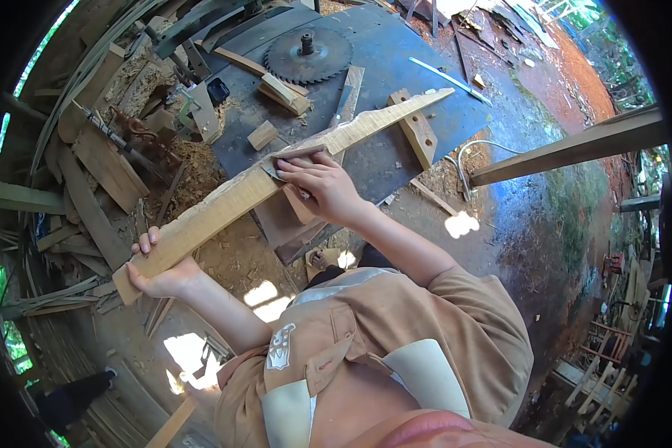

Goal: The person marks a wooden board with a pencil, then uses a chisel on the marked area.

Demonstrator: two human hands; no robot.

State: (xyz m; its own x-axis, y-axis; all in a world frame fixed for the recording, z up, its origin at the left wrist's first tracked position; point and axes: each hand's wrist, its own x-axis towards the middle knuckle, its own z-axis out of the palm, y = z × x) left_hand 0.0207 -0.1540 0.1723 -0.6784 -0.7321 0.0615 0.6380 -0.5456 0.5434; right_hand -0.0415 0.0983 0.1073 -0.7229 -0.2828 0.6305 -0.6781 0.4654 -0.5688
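Note:
A long pale wooden board (224,205), one edge rough and wavy, runs slantwise over the dark work table and tapers at its far end. My left hand (160,272) grips its near end, thumb on one face and fingertips over the far edge. On the middle of the board my right hand (317,183) is closed around a small tool with a brown wooden bar (300,151) and a thin metal blade (269,170), pressed against the wood. Its exact kind is partly covered by my fingers. The board's far part passes over a wooden block with holes (417,133).
A toothed circular saw blade (291,63) lies on the table (384,45), near small wood blocks (263,135) and a white strip (449,80). Offcuts and sawdust (198,168) heap at the left. A wooden post (567,145) juts in from the right.

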